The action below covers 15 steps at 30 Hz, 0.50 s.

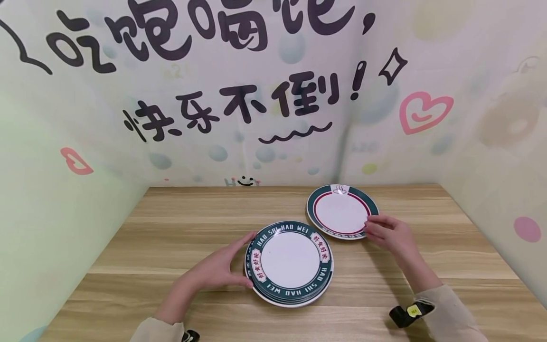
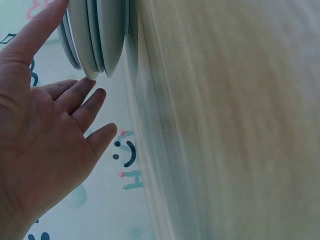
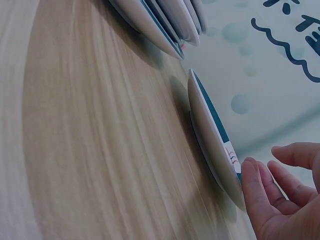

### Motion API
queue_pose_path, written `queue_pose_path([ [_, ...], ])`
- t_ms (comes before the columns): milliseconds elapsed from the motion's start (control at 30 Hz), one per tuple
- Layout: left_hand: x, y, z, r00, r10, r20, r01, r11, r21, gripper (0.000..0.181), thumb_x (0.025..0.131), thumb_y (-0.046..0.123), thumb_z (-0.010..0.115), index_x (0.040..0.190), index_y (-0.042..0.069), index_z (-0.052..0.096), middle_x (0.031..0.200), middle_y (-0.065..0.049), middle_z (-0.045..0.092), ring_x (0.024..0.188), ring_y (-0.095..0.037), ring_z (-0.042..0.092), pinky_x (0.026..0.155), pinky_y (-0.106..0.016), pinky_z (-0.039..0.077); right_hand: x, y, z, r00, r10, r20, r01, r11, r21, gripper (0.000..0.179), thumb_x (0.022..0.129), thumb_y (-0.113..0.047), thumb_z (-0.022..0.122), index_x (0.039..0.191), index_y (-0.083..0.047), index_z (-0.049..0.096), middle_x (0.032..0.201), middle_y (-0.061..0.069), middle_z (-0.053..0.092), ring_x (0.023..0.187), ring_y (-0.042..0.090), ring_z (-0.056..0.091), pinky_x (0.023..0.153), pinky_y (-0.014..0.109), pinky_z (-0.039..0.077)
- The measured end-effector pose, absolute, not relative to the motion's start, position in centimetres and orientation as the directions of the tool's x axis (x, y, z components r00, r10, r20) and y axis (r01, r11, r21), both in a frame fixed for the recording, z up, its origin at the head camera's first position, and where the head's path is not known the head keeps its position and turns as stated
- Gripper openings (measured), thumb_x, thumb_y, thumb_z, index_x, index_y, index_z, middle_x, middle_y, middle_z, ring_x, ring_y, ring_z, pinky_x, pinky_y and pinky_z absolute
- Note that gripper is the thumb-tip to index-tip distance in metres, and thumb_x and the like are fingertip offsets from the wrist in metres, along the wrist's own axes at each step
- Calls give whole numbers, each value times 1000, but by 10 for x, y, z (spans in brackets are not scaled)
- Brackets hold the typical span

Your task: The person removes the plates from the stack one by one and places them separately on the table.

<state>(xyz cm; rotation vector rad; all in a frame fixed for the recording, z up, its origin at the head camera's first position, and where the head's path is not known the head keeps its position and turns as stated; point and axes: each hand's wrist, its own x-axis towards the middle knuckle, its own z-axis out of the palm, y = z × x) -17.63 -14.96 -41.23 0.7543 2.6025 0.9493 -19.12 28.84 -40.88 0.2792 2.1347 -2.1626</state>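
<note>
A stack of several round plates (image 1: 290,260) sits on the table, white with dark green lettered rims. My left hand (image 1: 215,268) is at the left side of this stack, thumb and fingers spread along its edge. In the left wrist view the fingertips reach right up to the rims of the stacked plates (image 2: 97,40). Behind and right of the stack lies another plate (image 1: 342,211) with a green rim, a red ring and a steaming-bowl mark. At its right rim are the fingertips of my right hand (image 1: 391,235), with the thumb apart from the fingers in the right wrist view.
The wood-grain table (image 1: 179,213) meets a printed back wall (image 1: 192,156) with large black lettering. Pale side walls stand at left and right. A black wrist strap (image 1: 403,316) shows at my right sleeve. The separate plate is close beside the stack.
</note>
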Motion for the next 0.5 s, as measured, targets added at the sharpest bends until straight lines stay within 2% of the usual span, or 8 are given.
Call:
queue_pose_path([
  [200,-176,-150,-412,-828,556,-73,377,649,661,116,71,55,84,160,16,21,166,-4,27,150,-36,31,119,-59,32,-190,282,-409,-980,46,-195,198,65,-978,56,97,-16,64,141,11,43,99,-12,73,92,2,71,85,23,59],
  [500,-176,-149,-412,-827,558,-72,379,646,662,116,71,54,84,160,15,21,166,-4,27,150,-36,31,119,-59,32,-187,268,-405,-981,5,-194,194,109,-975,56,98,-19,64,142,10,44,112,-1,73,95,4,72,87,23,59],
])
